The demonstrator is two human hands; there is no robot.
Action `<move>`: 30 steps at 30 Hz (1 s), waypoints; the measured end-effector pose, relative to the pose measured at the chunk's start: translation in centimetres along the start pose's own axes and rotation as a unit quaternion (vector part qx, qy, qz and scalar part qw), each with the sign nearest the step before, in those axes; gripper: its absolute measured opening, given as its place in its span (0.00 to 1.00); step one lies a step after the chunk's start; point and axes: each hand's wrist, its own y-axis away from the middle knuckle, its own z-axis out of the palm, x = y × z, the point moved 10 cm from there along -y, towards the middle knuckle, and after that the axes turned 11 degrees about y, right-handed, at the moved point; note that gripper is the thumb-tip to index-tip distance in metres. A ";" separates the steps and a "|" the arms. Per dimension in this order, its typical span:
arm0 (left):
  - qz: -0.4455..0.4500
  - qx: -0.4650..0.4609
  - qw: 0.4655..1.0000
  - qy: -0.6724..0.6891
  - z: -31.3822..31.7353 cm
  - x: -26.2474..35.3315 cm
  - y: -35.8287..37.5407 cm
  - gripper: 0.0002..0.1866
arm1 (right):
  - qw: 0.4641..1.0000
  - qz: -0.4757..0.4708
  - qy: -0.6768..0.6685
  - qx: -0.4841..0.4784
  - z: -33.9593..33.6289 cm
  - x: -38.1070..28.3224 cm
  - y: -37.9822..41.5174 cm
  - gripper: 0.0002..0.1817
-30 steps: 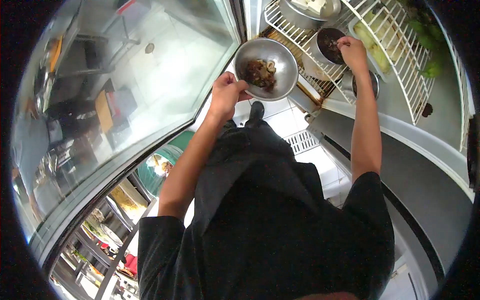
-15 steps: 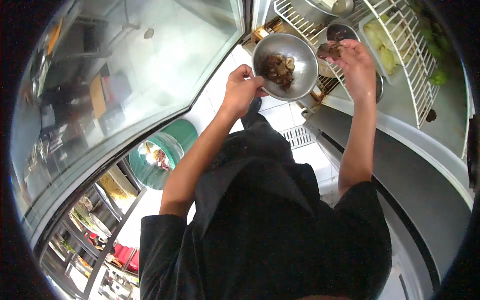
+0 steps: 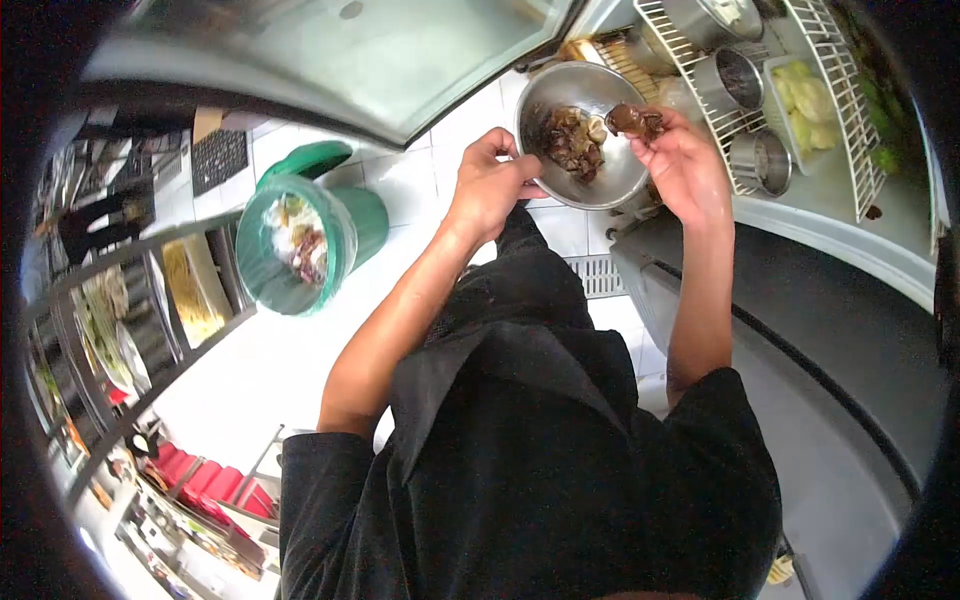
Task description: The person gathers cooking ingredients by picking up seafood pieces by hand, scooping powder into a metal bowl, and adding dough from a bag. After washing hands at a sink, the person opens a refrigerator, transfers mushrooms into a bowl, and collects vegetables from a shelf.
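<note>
A round steel bowl (image 3: 560, 90) is held up in front of me, with my left hand (image 3: 490, 185) pinching its lower left rim between thumb and fingers. Dark brown, wet-looking pieces of food (image 3: 575, 145) and a few paler bits lie in it. My right hand (image 3: 690, 170) is at the bowl's right side, its fingertips closed on a dark brown piece of food (image 3: 632, 121) above the rim. I cannot make out what kind of food it is.
To the right, fridge wire shelves (image 3: 855, 130) carry a steel pot (image 3: 735, 80), a smaller steel container (image 3: 765, 160) and a tray of pale green pieces (image 3: 805, 100). A glass door (image 3: 370, 60) stands ahead left. A green lined bin (image 3: 365, 225) stands on the floor.
My right hand has moved left with the brown piece, from beside the shelf to the bowl's right rim. The glass door appears higher and the bin shows more fully.
</note>
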 end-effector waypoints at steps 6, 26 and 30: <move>0.014 0.062 0.997 0.040 -7.5 -2.2 8.4 0.08 | 0.822 -0.152 0.549 -0.004 8.5 2.8 5.9 0.14; 0.076 0.363 0.919 0.134 -31.4 -15.1 17.4 0.08 | 0.738 -0.105 0.656 -0.119 1.9 31.5 -10.6 0.08; 0.076 0.393 0.907 0.127 -35.7 -18.6 15.1 0.08 | 0.679 -0.054 0.712 -0.171 -2.1 44.6 -12.7 0.08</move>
